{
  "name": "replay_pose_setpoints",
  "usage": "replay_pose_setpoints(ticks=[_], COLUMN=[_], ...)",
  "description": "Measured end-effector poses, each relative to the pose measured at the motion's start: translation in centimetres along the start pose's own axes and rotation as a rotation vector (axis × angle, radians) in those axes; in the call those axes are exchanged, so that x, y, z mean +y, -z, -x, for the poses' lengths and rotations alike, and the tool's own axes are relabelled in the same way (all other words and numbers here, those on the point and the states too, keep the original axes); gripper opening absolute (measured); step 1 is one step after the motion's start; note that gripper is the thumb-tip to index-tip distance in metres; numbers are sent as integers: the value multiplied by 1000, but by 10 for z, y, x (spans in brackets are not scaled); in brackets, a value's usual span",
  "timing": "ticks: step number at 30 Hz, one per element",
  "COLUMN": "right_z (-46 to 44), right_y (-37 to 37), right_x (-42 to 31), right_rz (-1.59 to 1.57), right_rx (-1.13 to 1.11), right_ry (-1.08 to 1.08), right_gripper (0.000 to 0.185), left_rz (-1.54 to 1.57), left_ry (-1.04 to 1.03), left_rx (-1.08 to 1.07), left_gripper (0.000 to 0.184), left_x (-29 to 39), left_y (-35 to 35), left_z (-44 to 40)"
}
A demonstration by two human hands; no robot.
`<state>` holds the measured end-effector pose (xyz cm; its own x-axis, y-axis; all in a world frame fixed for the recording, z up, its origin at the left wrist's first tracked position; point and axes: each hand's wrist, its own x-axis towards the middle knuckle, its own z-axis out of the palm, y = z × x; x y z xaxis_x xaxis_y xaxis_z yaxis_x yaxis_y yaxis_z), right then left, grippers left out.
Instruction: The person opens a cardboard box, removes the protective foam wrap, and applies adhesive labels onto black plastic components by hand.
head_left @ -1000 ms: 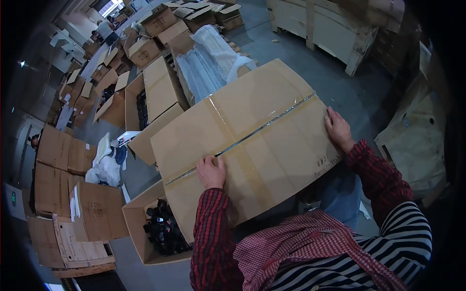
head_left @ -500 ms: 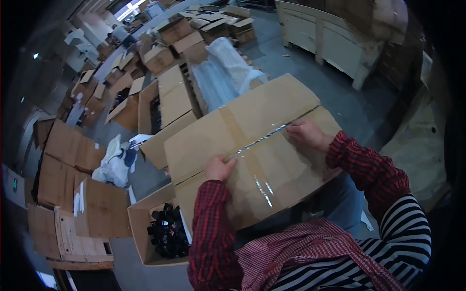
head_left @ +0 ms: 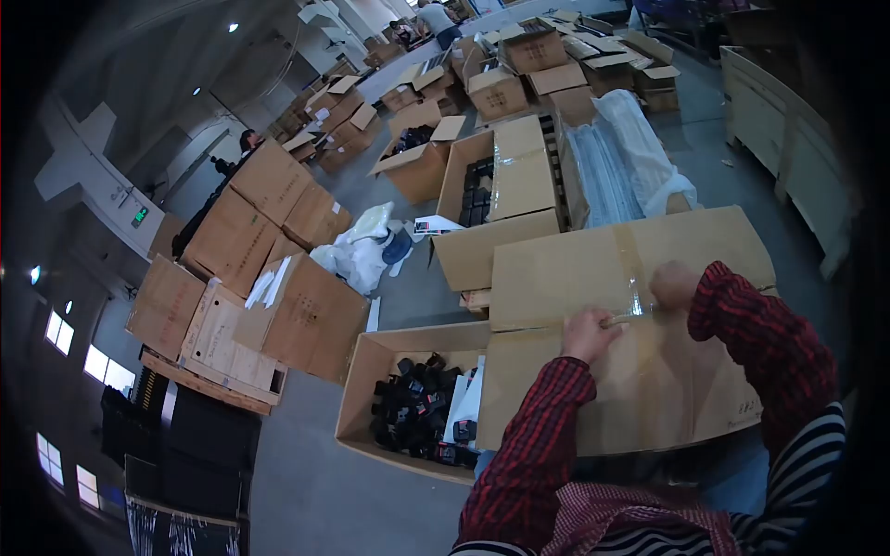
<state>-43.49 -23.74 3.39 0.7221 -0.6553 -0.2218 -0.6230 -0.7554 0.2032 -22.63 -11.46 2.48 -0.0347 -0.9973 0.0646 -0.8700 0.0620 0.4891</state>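
A large cardboard box (head_left: 556, 398) lies before me with its top flaps meeting along a middle seam. Brown packing tape (head_left: 630, 252) crosses that seam. My left hand (head_left: 591, 335) is closed at the seam, thumb and fingers pinching a bit of tape beside the crossing. Slightly blurred, my right hand (head_left: 674, 285) is curled over the tape just right of it; what its fingers grip, if anything, is hidden. An open carton (head_left: 350, 408) touches the box's left side, holding a heap of black plastic parts (head_left: 408, 403) and white papers (head_left: 471, 403).
Beyond the box stand a half-open carton (head_left: 496, 243) of black parts and clear plastic wrap (head_left: 616, 167). White plastic bags (head_left: 357, 259) lie on the floor. Stacked cartons (head_left: 246, 222) stand left, a wooden crate (head_left: 783, 130) right. People (head_left: 436, 20) are far back.
My view has swung left, so the box sits further right. Both hands have come closer together, near the tape crossing. The dark gap seen along the seam is less visible.
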Motion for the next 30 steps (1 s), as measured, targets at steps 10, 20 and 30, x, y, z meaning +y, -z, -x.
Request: replay_pose_setpoints(ticks=[10,20,30], right_z=[184,237,73], right_y=[-38,-60,-9], right_x=[182,160,71], right_rz=[142,-628,-471], right_rx=[-124,324,168], right_ry=[-441,-532,-176], right_gripper=[17,20,16], left_rz=[189,20,-2], left_ry=[143,-36,-98], left_rx=[-135,-469,-96], left_gripper=[48,64,64], left_x=[17,163,179], left_y=[27,-78,-70], left_z=[1,-65,-36])
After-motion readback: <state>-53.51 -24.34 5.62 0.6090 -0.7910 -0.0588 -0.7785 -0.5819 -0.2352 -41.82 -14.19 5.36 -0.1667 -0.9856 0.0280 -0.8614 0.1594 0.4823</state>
